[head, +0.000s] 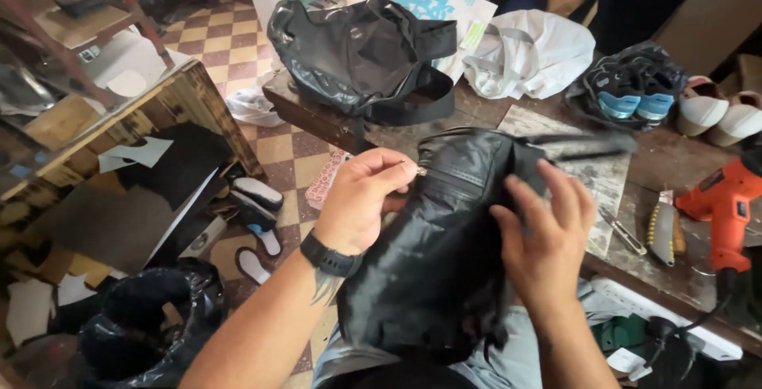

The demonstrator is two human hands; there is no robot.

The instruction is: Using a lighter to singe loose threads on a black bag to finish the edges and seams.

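Note:
A black leather bag (pixel 444 254) lies across my lap, in front of a worn wooden workbench (pixel 675 159). My left hand (pixel 361 198), with a black watch on its wrist, pinches the small metal zipper pull (pixel 418 171) at the bag's upper left edge. My right hand (pixel 548 234) rests on the right side of the bag with fingers spread, pressing on the leather. The bag's strap near the top right is blurred.
On the bench lie another black bag (pixel 357 55), a white cloth bag (pixel 532 51), blue-soled sneakers (pixel 635 91), white shoes (pixel 718 111), an orange heat gun (pixel 726 202) and a utility knife (pixel 660 226). A black bin liner (pixel 151 317) and sandals (pixel 254 206) sit on the checkered floor at left.

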